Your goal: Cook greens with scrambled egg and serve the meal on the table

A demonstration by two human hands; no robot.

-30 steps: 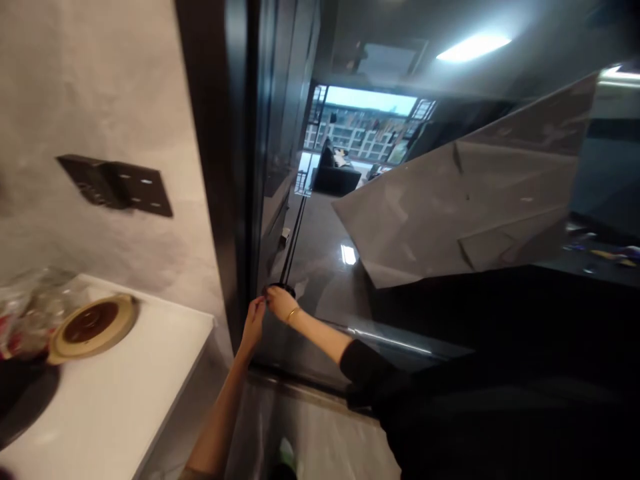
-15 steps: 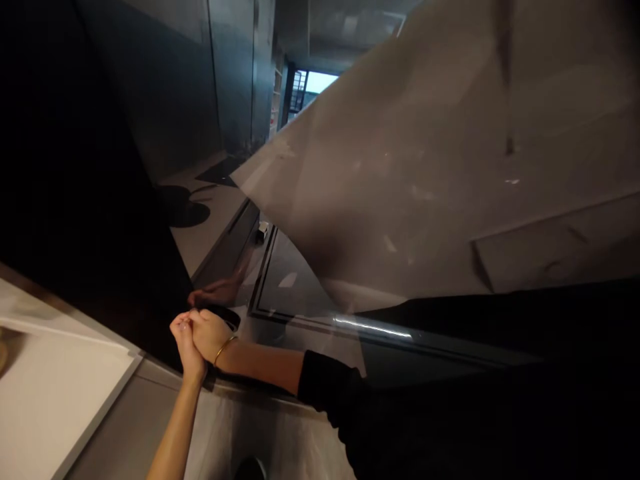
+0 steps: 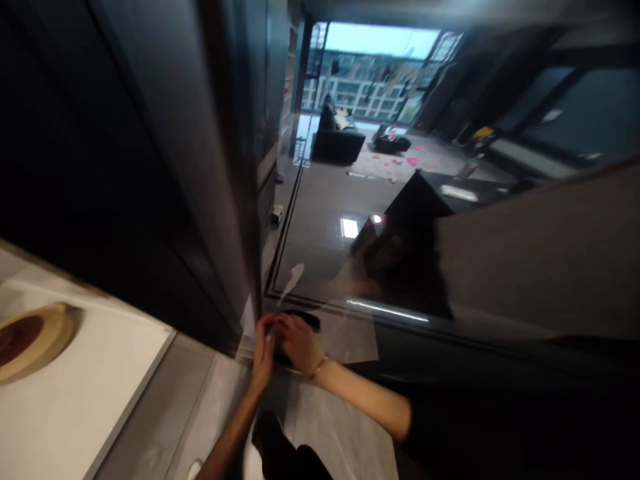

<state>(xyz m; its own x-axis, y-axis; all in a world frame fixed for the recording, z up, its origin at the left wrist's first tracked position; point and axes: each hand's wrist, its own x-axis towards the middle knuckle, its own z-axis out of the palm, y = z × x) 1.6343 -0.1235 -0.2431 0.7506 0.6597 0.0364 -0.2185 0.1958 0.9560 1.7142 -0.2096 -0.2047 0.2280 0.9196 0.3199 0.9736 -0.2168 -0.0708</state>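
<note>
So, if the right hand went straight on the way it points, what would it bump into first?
Most likely the left hand, just ahead of the right hand; blur hides whether they touch. Past that, the dark panel seems next, though depth is unclear.

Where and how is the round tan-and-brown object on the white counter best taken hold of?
I would pinch the tan rim of the round object, coming from the right side of the picture. It lies low on the white counter, and its curved edge shows there; its left end is cut off by the picture, so I cannot judge that side.
</note>
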